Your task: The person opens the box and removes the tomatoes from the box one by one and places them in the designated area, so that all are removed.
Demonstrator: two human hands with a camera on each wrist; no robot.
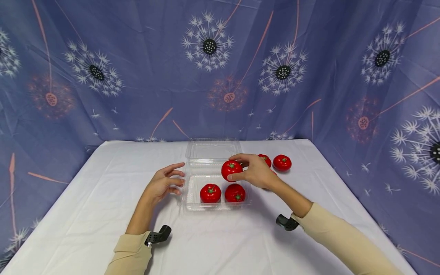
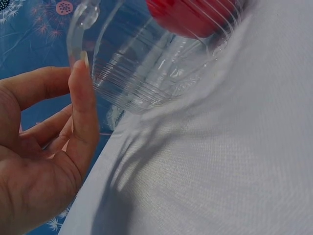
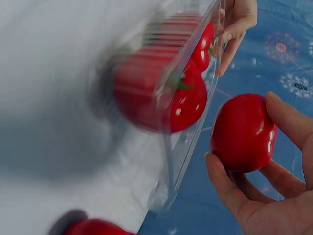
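A clear plastic clamshell box (image 1: 203, 207) stands on the table with its lid (image 1: 214, 149) folded back. Two red tomatoes, one on the left (image 1: 210, 193) and one on the right (image 1: 235, 193), sit in its front half. Above the box's back right part, my right hand (image 1: 256, 171) holds another tomato (image 3: 243, 132) between thumb and fingers. At the box's left side is my left hand (image 1: 161, 184), fingers loosely bent. Its fingertips (image 2: 80, 73) are at the rim; whether they touch it, I cannot tell.
Right of the box, behind my right hand, more tomatoes lie on the white cloth, one of them (image 1: 282, 163) fully visible and another (image 1: 265, 159) partly covered. A blue dandelion-print curtain (image 1: 144, 76) hangs along the table's back and sides.
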